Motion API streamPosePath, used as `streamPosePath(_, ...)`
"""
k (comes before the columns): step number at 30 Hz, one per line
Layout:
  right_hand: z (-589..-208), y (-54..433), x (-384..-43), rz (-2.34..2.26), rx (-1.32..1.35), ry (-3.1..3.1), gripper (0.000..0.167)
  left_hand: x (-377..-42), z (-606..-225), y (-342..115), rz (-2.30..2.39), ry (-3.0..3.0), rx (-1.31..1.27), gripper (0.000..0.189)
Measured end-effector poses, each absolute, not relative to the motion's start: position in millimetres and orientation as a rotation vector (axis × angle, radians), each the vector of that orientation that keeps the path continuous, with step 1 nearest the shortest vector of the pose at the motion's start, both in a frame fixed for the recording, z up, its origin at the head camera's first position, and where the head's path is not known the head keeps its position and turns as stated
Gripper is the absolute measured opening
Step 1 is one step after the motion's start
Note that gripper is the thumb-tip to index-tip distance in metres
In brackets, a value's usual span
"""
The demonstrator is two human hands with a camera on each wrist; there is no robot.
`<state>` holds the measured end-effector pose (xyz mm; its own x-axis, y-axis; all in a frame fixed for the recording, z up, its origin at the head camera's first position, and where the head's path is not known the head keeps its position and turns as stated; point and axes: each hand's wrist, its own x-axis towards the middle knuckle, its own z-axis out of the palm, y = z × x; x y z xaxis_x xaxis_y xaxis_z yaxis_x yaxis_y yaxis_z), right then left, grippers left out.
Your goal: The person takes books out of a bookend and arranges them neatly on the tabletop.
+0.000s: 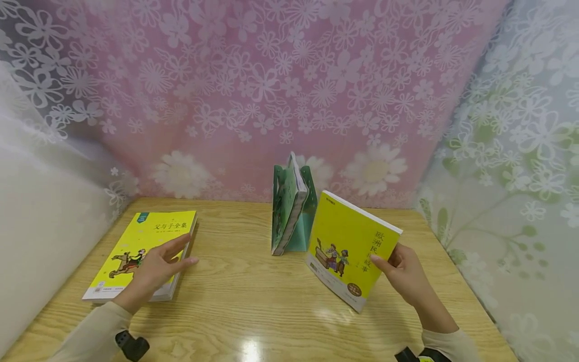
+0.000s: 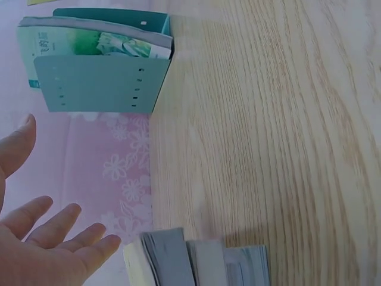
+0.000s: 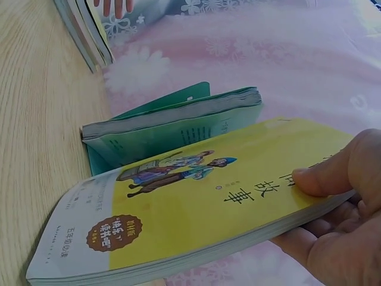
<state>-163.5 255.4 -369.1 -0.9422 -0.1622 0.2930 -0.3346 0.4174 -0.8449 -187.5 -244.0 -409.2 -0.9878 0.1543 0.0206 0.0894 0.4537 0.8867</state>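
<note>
My right hand (image 1: 403, 271) grips a yellow paperback book (image 1: 346, 241) by its right edge, thumb on the front cover and fingers behind. The book is tilted, its lower end low over the table. Just left of it in the head view stands a green metal bookend (image 1: 303, 234), with a green-covered book (image 1: 289, 206) leaning inside. On the left, my left hand (image 1: 156, 269) hovers by a stack of books with a yellow one (image 1: 124, 251) on top. Its fingers are extended and hold nothing; in the left wrist view the hand (image 2: 53, 244) appears apart from the stack (image 2: 196, 262).
The wooden table (image 1: 235, 281) runs back to a pink floral curtain (image 1: 253, 100). A pale curtain (image 1: 520, 176) with flowers hangs along the right side, and a whitish one (image 1: 45, 201) closes off the left.
</note>
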Motion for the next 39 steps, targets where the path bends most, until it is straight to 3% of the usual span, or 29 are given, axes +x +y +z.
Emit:
streamPosePath(12,-368,256,-152,1.631,0.449,-2.545,0.032,-184,-411,-231,1.699,2.542,0.271,0.075)
streamPosePath(39,-365,205,-177,1.933,0.798,-2.411,0.035,-202,-419,-175,1.952,2.277,0.452,0.066)
